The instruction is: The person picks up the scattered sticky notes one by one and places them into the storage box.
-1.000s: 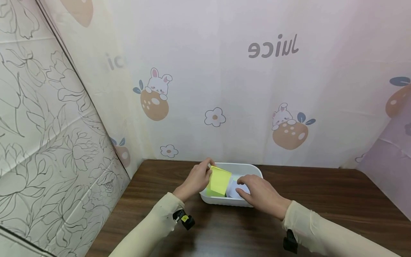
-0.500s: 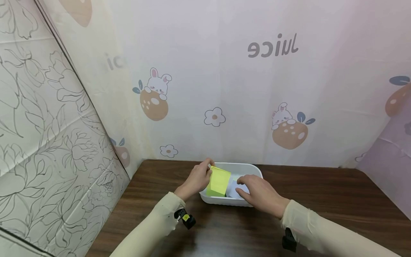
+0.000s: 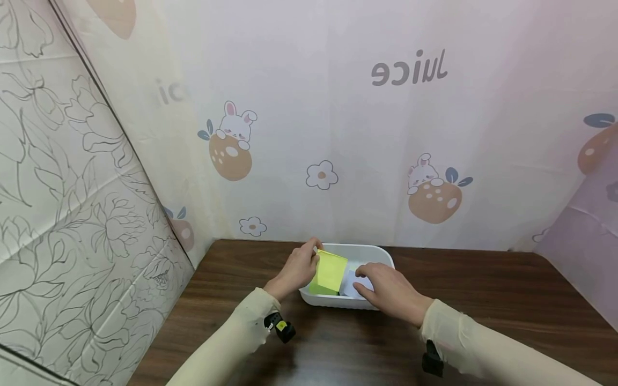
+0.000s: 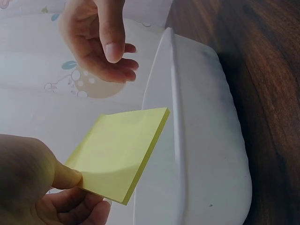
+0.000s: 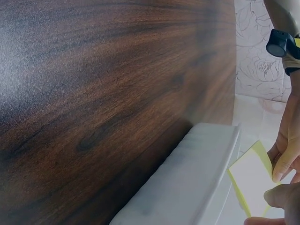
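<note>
A yellow sticky note pad (image 3: 331,272) tilts above the white plastic basket (image 3: 333,302). My left hand (image 3: 297,269) pinches it by one edge between thumb and fingers; the left wrist view shows the thumb on the yellow face of the pad (image 4: 122,150). From the right wrist, the pad's back (image 5: 253,180) looks whitish. Over the basket's right part hovers my right hand (image 3: 392,292), fingers loosely curved and holding nothing, apart from the pad in the left wrist view. Inside the basket lies something pale bluish-white (image 3: 351,284), partly hidden by that hand.
The basket stands on a dark wood table (image 3: 458,305), near its back edge. Behind hangs a pale curtain (image 3: 289,134) printed with rabbits and fruit. A flower-patterned sheet (image 3: 87,214) closes off the left side. Both wrists wear black cameras.
Almost nothing differs. The pad has turned very slightly, and both forearms have shifted a few pixels; both hands keep their places.
</note>
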A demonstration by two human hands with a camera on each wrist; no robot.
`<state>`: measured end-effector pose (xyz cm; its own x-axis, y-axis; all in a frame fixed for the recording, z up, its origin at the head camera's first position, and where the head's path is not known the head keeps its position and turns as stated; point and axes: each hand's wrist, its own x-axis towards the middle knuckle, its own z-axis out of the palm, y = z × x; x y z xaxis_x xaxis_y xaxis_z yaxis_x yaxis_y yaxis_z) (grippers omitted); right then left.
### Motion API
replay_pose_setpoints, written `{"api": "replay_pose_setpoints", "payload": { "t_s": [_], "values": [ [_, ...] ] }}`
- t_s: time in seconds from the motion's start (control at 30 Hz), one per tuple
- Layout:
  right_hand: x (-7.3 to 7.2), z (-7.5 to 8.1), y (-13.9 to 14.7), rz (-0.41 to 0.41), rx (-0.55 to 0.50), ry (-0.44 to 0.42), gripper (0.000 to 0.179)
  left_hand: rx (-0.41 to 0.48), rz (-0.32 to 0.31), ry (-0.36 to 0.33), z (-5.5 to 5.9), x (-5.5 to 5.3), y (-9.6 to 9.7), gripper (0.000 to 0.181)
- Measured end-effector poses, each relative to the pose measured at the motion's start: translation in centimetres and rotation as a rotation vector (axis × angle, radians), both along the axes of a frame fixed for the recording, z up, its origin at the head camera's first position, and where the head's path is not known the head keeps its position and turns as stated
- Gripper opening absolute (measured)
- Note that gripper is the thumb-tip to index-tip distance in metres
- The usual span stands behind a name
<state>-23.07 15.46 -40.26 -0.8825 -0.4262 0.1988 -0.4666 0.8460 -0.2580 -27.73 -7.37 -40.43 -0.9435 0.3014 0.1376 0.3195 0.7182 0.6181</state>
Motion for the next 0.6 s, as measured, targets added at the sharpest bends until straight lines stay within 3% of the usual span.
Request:
{"api": "replay_pose_setpoints", "payload": {
  "t_s": [0.6],
  "values": [
    [-0.80,-0.46,0.03,-0.049,0.010,-0.061,0.025,-0.003,0.019,-0.028,-0.85,-0.44,0.31,0.014]
  ]
}}
